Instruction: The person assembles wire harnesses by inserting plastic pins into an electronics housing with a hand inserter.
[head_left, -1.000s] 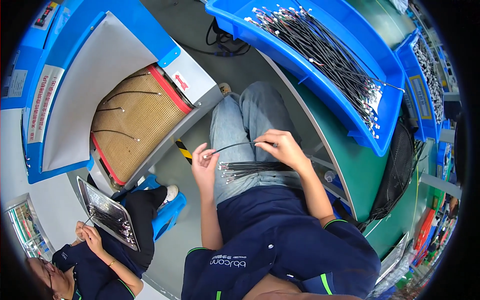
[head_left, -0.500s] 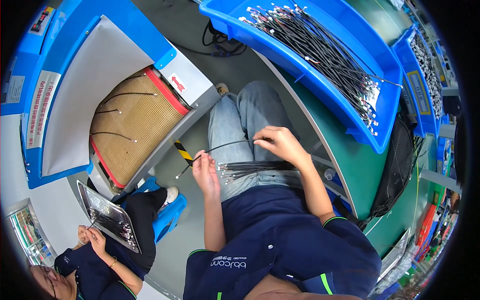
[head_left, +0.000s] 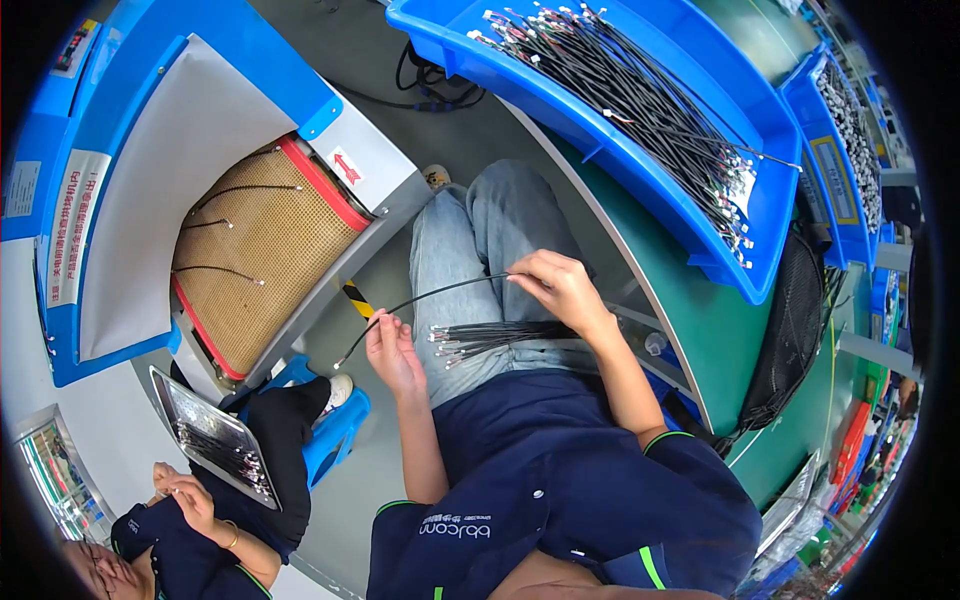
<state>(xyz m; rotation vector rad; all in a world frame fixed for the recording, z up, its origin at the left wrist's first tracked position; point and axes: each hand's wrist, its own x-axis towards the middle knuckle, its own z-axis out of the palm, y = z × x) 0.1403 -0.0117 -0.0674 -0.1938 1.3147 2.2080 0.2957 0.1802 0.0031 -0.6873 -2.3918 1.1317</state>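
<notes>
A thin black cable (head_left: 430,292) with a small pale connector at its near left end is stretched over my lap. My right hand (head_left: 555,287) pinches it at its right end, thumb against the fingers. My left hand (head_left: 393,352) grips it between thumb and fingers, a little short of the left connector. Below, a bundle of black cables (head_left: 490,338) with white connectors lies across my thighs, its right part hidden behind my right forearm.
On the left stands a blue and white machine with a tan mesh conveyor belt (head_left: 265,225) carrying several cables. A blue bin (head_left: 600,140) heaped with cables sits at the right on a green table (head_left: 690,330). A co-worker with a metal tray (head_left: 165,385) sits lower left.
My left hand has moved a little left along the cable, toward its connector end, drawing the cable straighter. My right hand stays nearly in place. The co-worker's hands have shifted slightly.
</notes>
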